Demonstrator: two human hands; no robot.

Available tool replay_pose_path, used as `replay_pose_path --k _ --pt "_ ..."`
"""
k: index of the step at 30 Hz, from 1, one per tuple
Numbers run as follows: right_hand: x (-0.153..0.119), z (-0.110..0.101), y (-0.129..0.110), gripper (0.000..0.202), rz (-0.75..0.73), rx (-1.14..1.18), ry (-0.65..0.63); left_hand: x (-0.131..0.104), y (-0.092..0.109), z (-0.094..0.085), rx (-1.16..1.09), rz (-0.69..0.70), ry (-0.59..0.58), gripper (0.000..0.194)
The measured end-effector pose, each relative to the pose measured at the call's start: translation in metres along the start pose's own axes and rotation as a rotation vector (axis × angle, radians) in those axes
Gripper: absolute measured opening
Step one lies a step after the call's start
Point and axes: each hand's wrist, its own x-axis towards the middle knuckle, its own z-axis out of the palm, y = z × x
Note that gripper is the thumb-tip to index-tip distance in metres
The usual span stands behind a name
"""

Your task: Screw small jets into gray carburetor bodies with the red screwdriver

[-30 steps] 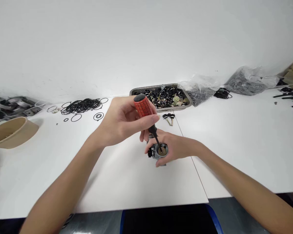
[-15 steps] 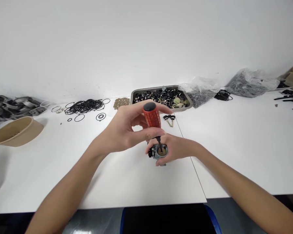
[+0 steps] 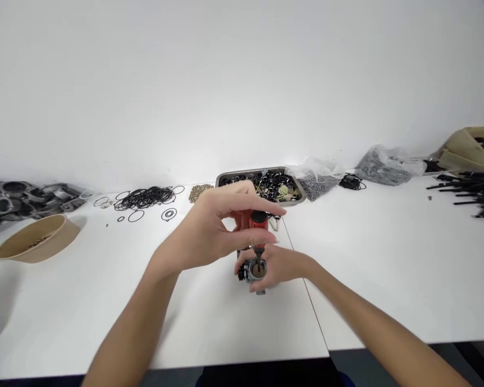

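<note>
White table (image 3: 210, 333); metal tray (image 3: 301, 196) of small parts at its back. Left hand (image 3: 213, 228): thumb and fingers clamped on a red-handled screwdriver (image 3: 259, 221), index stretched past its cap. Right hand (image 3: 282, 263) curls round a metal housing (image 3: 247, 271) mid-table, fingers gripping; screwdriver's shaft enters its round bore. Small black ring (image 3: 121, 219) lies well left.

Bright, diffuse light; soft shadows on white table (image 3: 379, 258) (edges stretched)

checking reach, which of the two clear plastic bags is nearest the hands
The clear plastic bag of grey parts beside the rectangular metal tray, left of the tangled black bundle; the other bag lies right of that bundle, farther away.
</note>
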Motion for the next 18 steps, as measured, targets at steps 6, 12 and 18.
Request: replay_pose_path --k 6,12,18 --pt "0.004 0.003 0.005 0.043 -0.075 0.016 0.02 -0.007 0.006 -0.015 -0.101 -0.116 -0.154 0.025" --pt "0.007 0.003 0.005 0.045 -0.098 0.054 0.051 -0.018 0.003 -0.021 -0.036 -0.113 -0.1 0.011" --pt "0.009 0.003 0.004 0.057 -0.055 0.1 -0.015 -0.016 0.006 -0.012 -0.27 -0.218 -0.129 0.022"
